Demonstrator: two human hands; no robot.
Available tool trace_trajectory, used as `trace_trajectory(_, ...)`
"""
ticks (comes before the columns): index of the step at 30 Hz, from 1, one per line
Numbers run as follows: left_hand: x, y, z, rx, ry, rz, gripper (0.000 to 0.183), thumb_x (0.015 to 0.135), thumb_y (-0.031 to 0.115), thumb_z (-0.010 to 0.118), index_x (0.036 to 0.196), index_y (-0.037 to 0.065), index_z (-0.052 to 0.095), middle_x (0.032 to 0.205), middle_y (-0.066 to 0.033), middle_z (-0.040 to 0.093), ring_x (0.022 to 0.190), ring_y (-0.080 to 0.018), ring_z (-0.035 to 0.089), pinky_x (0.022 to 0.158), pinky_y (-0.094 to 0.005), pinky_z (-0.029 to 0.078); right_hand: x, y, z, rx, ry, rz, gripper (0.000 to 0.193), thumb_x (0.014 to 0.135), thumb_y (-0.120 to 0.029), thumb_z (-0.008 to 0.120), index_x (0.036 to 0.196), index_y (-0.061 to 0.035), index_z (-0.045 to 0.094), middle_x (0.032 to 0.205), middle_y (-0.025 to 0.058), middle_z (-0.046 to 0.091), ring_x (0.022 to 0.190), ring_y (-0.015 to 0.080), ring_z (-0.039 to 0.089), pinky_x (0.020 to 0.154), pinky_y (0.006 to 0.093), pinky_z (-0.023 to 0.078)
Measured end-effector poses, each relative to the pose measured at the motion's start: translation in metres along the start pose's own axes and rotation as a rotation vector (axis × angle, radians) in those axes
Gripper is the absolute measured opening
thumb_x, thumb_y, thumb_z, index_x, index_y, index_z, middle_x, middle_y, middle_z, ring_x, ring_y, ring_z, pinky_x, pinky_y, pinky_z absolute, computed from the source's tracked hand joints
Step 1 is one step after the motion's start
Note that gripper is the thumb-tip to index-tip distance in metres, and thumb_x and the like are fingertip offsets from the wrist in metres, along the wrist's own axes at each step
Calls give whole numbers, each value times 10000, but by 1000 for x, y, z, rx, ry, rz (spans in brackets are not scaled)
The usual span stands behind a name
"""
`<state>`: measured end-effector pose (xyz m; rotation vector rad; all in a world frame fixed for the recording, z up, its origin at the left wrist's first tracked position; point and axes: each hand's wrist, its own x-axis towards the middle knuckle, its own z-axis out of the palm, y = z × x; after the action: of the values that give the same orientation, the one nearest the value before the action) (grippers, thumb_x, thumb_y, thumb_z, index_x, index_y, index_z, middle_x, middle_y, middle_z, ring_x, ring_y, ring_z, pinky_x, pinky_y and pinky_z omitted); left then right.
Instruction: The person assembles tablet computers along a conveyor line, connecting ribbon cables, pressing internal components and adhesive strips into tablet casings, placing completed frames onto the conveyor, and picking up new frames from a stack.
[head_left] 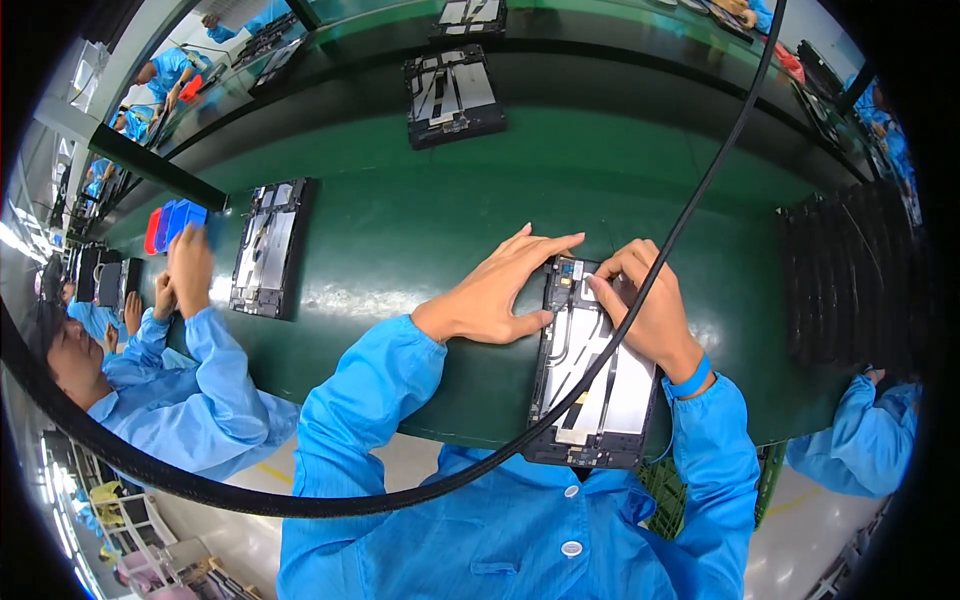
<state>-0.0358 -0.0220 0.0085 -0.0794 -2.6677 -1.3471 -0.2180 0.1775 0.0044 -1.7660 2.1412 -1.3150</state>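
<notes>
An opened tablet (590,365) with its inner parts bare lies before me on the green bench, its near end at the bench's front edge. My left hand (495,290) is open beside its upper left side, the thumb at the tablet's edge and the fingers stretched toward its far end. Over the tablet's upper right part, my right hand (645,305) is closed in a pinch. Thumb and forefinger meet close above the parts there; what they hold, if anything, is too small to make out. A blue band (690,378) circles my right wrist.
Other opened tablets lie to the left (268,248) and on the far side (455,95). A tall stack of black trays (850,280) stands at right. A thick black cable (400,500) arcs across the view. Blue bins (182,218) and a co-worker (190,390) are at left.
</notes>
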Motion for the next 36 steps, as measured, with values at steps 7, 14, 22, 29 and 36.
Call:
trace_trajectory(7, -3, -2, 5, -18, 8, -34, 1020, 853, 107, 792, 1751, 81, 308, 1584, -196, 583, 1570, -366, 473, 1388, -634, 41, -1, 0, 0, -38, -34, 28, 128, 857, -40, 784, 936, -18, 686, 819, 87, 562, 829, 293, 544, 725, 418, 474)
trace_trajectory(14, -4, 2, 8, -51, -19, -78, 1015, 866, 102, 773, 1756, 70, 286, 1649, -204, 517, 1600, -363, 436, 1383, -630, 5, -4, 4, -2, -2, -47, 42, 141, 808, -65, 794, 835, -31, 660, 757, 77, 500, 796, 273, 501, 776, 409, 450)
trace_trajectory(22, -6, 7, 19, -35, 97, -83, 1004, 850, 24, 723, 1755, 104, 295, 1561, -187, 544, 1536, -363, 498, 1365, -667, -29, 0, -4, -10, 105, -95, 12, 132, 707, -100, 804, 717, -62, 678, 766, 48, 512, 852, 264, 533, 820, 381, 452)
trace_trajectory(29, -6, 8, 28, -4, 159, -80, 971, 849, 0, 723, 1730, 102, 327, 1514, -175, 591, 1508, -370, 527, 1370, -674, 17, 1, -2, -13, 147, -146, 46, 104, 667, -108, 791, 706, -91, 696, 776, 22, 551, 900, 242, 546, 737, 355, 447)
trace_trajectory(36, -17, 7, 35, 234, 436, 145, 412, 824, 6, 734, 1226, 96, 719, 1286, -110, 699, 1313, -341, 635, 1297, -652, 318, 0, -2, -13, 132, -130, 36, 104, 677, -104, 796, 714, -97, 700, 784, 13, 563, 874, 224, 554, 744, 348, 458)
